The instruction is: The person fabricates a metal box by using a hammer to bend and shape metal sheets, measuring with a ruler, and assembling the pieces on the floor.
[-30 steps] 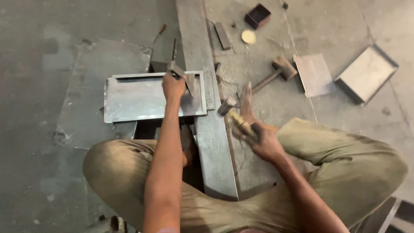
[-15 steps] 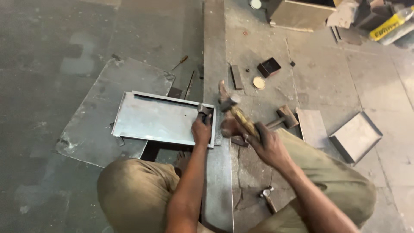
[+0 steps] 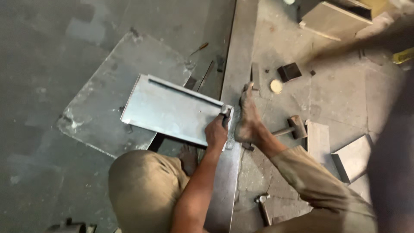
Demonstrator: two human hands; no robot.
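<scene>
A folded grey sheet-metal panel lies across a larger flat sheet and a long steel bar. My left hand grips a small dark metal tool set against the panel's right edge. A bare foot rests on the bar just right of that hand. My right hand is raised high at the upper right. It is a blurred streak, with the hammer it grips smeared out toward the left.
A wooden-handled mallet lies right of the foot, and another hammer near my knee. A black block, a pale disc, cut plates, a small tray and a screwdriver lie around.
My right hand has swung up from beside the panel to high at the right, blurring. The left hand stays on the tool at the panel's edge. The view has shifted.
</scene>
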